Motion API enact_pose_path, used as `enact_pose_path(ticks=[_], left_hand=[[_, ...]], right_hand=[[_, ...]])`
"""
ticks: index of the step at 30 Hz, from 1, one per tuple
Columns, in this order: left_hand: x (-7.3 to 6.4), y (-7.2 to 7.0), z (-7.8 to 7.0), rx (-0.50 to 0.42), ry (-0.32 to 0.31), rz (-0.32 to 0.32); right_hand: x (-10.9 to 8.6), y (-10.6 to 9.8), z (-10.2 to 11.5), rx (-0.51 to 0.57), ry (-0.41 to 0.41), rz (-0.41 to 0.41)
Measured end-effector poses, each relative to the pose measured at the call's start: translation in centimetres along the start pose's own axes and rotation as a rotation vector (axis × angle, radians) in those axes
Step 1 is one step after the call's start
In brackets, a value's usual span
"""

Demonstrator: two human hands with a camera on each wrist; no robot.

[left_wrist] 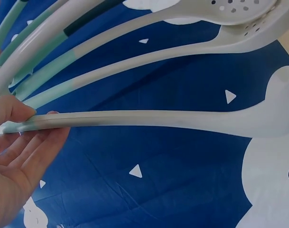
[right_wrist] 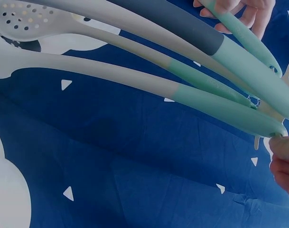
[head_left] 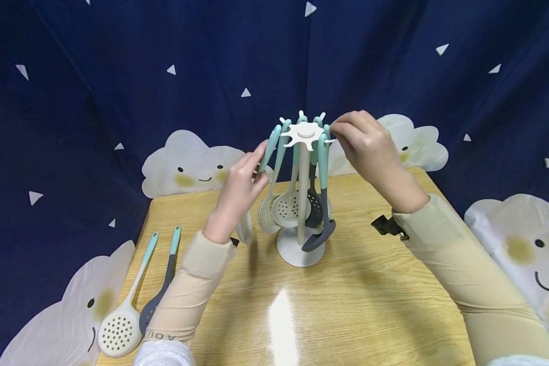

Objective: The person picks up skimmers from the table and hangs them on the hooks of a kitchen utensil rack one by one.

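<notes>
A white rotating-style utensil rack (head_left: 304,193) stands on the table with several mint-handled kitchen utensils hanging round its top. At its left side my left hand (head_left: 240,183) pinches the mint handle of a pale spoon-like utensil (left_wrist: 158,118) between thumb and fingers. The head of this utensil hangs low, partly hidden by the wrist in the head view. On the right, the fingertips of my right hand (head_left: 368,147) pinch the handle end of another pale utensil (right_wrist: 220,109) beside a hook. A dark ladle (head_left: 322,234) hangs at the front right, and a pale skimmer (head_left: 285,209) hangs behind the pole.
A pale slotted skimmer (head_left: 119,330) and a dark slotted turner (head_left: 151,307) lie at the left edge of the wooden table (head_left: 357,305). The left sleeve covers part of the turner. A dark blue curtain (head_left: 210,51) with cloud shapes hangs behind.
</notes>
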State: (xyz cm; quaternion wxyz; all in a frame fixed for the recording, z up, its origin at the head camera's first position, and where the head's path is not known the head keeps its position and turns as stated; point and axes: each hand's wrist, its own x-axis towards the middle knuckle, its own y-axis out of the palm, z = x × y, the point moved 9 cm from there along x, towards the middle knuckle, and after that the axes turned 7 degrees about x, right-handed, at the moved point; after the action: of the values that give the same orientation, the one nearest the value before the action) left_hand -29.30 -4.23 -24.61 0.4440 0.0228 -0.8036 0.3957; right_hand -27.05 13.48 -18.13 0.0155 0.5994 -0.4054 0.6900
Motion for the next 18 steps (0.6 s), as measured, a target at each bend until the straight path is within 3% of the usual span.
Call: enact_pose_path(ticks=[18], left_hand=[[-0.5,1.5,-0.4,-0.056,-0.015,0.001]], right_hand=[[-0.1,0.0,0.0,-0.013,0.0,0.013]])
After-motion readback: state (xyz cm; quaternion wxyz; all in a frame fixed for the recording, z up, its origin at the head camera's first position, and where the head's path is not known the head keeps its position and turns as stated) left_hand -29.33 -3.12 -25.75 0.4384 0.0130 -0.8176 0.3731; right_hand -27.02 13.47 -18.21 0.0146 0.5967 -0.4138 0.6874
